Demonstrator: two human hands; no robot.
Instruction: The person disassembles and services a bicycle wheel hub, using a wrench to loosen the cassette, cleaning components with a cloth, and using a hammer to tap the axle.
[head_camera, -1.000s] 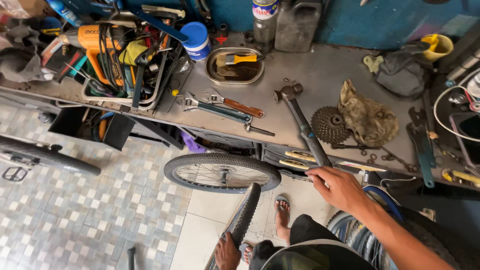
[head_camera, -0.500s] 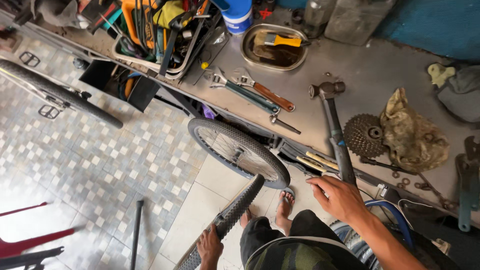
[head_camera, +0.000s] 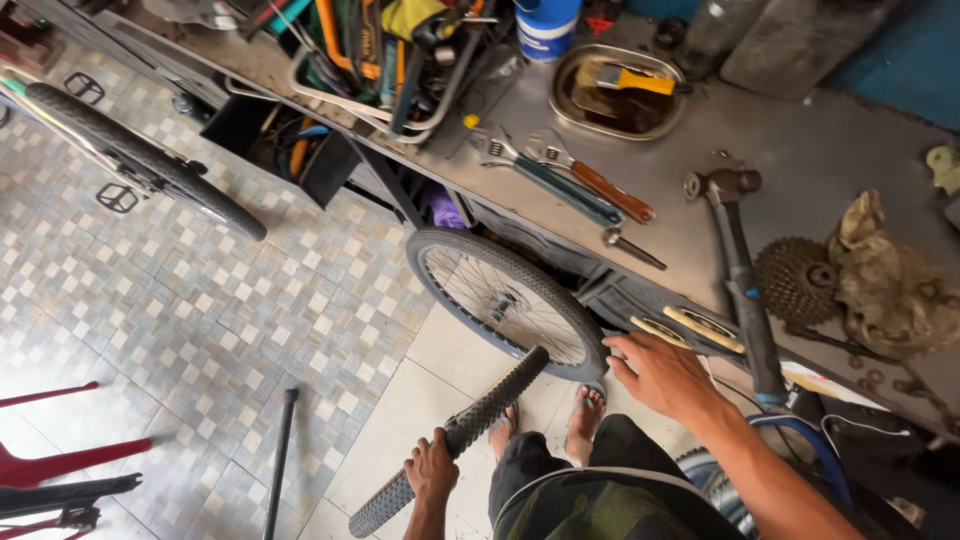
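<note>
Hands at the worktop's front edge

Left hand (head_camera: 432, 470) in a clenched grip on a knobby tyre (head_camera: 455, 438); right hand (head_camera: 660, 375) released, fingers spread, seemingly touching the yellow tyre levers (head_camera: 700, 325) near the worktop (head_camera: 820, 160) front edge.

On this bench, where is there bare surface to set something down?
Bare bench top lies between the metal tray and the hammer, and toward the blue wall. Crowded: the tool basket, the wrenches, the sprocket cluster and rag.

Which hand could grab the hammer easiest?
Probably the right hand. It hovers at the workbench edge, close to the hammer handle. The left hand is lower down, already gripping a loose knobbly tyre, far from the bench.
</note>
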